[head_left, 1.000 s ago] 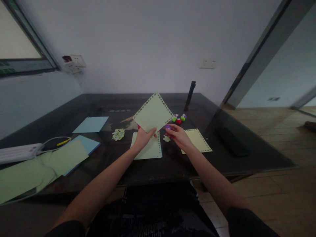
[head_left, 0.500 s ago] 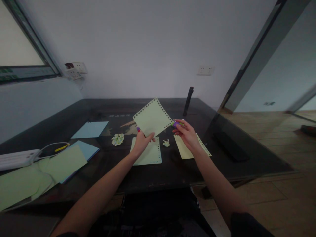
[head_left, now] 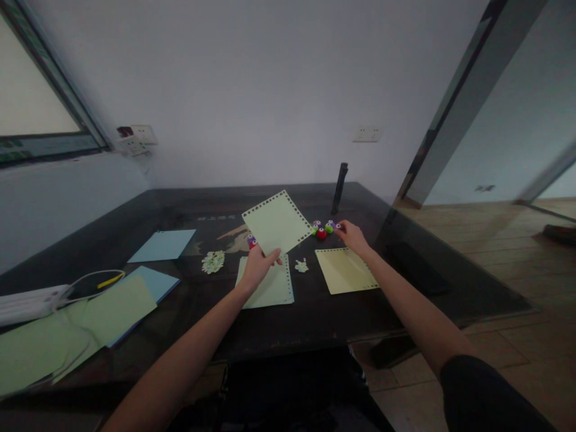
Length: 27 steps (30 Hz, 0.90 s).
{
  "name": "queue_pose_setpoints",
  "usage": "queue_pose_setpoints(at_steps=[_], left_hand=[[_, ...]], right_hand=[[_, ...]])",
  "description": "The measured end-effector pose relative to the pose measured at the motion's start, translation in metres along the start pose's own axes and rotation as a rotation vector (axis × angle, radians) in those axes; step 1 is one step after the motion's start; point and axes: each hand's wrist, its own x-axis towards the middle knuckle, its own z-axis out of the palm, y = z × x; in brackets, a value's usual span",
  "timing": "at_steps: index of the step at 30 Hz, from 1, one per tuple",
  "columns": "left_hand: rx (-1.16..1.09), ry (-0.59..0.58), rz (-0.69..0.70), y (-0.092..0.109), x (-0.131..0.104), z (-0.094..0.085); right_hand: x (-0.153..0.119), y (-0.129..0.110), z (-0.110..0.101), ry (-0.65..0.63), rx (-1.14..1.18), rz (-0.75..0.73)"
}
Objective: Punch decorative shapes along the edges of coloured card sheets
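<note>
My left hand pinches the lower corner of a pale green sheet with punched holes along two edges, held up above the table. Beneath it lies a light green punched stack. My right hand is closed on a small purple piece at the right end of a cluster of small purple, green and red pieces. Nearer me rests a yellow punched sheet. More small purple and red pieces show beside my left fingers. Two heaps of paper bits flank the stack.
Blue sheets and long green sheets lie at the left, near a white power strip with a cable. A black upright object stands at the back right. A dark flat object lies on the right of the table.
My right hand has moved right and away from the held sheet's corner, leaving the colored cluster in plain view. The view has shifted slightly, and my left hand still holds the sheet.
</note>
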Motion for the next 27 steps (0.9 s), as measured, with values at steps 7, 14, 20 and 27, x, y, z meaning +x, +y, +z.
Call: queue_pose_setpoints(at_steps=[7, 14, 20, 27], left_hand=[[-0.063, -0.034, -0.033, 0.001, -0.002, 0.002], [-0.065, -0.084, -0.043, 0.003, -0.003, 0.004], [-0.072, -0.097, -0.045, -0.003, -0.003, 0.006], [-0.023, -0.125, -0.032, -0.010, -0.001, 0.006]], right_hand=[[0.004, 0.008, 0.019, -0.083, -0.234, -0.063], [0.007, 0.011, 0.025, -0.078, -0.248, -0.076], [0.001, 0.007, 0.017, -0.012, -0.199, -0.070], [-0.022, -0.037, -0.004, -0.069, 0.405, -0.171]])
